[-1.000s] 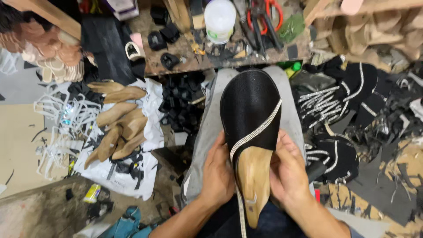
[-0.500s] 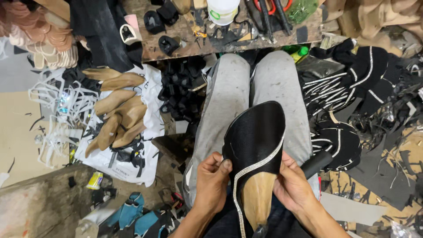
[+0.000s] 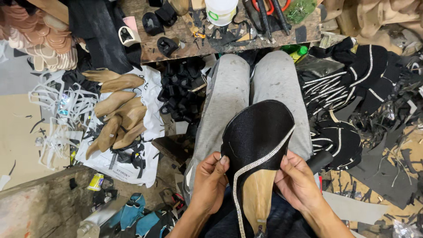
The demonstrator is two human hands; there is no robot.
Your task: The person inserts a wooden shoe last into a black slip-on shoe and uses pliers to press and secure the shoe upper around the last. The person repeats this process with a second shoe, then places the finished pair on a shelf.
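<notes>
A black shoe upper with a sparkling silver trim is stretched over a wooden shoe last, resting on my lap over grey trousers. My left hand pinches the upper's left edge with thumb on top. My right hand grips the upper's right edge. Both hands hold the shoe from the sides, toe pointing away from me.
Several bare wooden lasts lie on a white bag at left. A wooden bench ahead carries a white tub, black heels and tools. More black trimmed uppers pile at right, with scraps on the floor.
The shoe on its last has come lower and nearer to me in view, and the view has tilted down. Both hands keep hold of its sides.
</notes>
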